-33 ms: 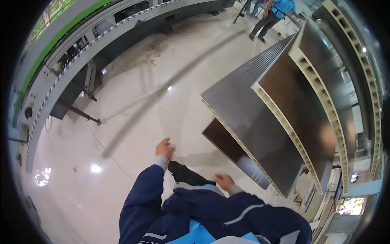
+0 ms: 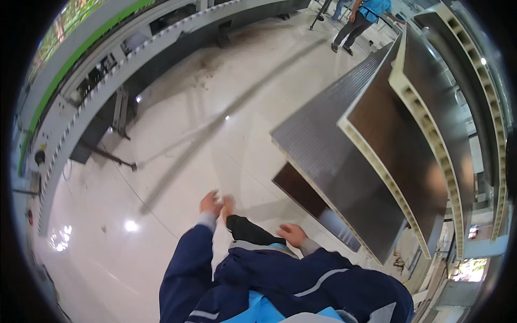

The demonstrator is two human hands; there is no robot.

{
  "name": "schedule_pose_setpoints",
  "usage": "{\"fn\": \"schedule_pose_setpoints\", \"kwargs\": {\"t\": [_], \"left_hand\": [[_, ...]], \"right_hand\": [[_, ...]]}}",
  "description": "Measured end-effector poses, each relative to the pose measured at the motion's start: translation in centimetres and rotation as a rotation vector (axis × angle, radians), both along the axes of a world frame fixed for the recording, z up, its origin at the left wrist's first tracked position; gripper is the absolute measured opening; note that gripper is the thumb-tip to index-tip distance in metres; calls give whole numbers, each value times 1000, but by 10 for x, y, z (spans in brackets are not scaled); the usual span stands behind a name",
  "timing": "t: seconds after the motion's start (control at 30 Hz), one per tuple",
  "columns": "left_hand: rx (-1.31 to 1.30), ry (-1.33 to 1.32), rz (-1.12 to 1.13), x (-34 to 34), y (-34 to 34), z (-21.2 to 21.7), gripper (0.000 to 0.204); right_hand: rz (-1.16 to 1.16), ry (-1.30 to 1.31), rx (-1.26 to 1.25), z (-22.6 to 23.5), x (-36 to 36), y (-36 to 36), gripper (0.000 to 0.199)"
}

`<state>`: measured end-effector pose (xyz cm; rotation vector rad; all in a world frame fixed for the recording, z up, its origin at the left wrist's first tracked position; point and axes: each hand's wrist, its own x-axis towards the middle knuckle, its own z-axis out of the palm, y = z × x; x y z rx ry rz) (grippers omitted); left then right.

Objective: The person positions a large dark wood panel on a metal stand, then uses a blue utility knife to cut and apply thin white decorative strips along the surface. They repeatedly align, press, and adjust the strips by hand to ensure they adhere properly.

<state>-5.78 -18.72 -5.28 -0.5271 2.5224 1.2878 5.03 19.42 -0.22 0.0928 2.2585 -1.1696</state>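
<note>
Left hand [image 2: 211, 204]: at about 7 o'clock from frame centre, extended from a dark blue sleeve [image 2: 186, 269] over the pale glossy floor [image 2: 177, 134]; fingers loosely curled, gripping nothing, apart from any object.

Right hand [image 2: 292, 234]: at about 6 o'clock, hanging at the person's side above a dark trouser leg [image 2: 249, 230]; fingers relaxed and half-open, holding nothing.

Nearest item: stack of large flat panels [image 2: 344, 161], at 3 o'clock from the hands, grey ribbed faces and brown faces with cream honeycomb edges, leaning tilted. The lowest brown panel [image 2: 301, 194] lay just beside the right hand, at its 1 o'clock, not touched.

Conveyor line [image 2: 107, 91]: grey with roller rail and green trim, curving from 9 o'clock to 12 o'clock.

Another person [image 2: 358, 21]: at 1 o'clock, blue top, dark trousers, well apart.
</note>
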Motion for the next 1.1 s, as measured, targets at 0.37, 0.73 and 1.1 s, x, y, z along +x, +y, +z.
{"fn": "schedule_pose_setpoints", "kwargs": {"t": [0.37,0.73,1.1], "left_hand": [[-547,-1148,-543,49,-347,52,80],[-464,-552,-383,-523,-347,-7,70],[368,93,-898,-925,74,181,57]], "right_hand": [[32,270,-276,177,-361,-243,56],[-670,134,47,119,-510,-212,47],[-1005,137,-469,109,-783,-126,25]]}}
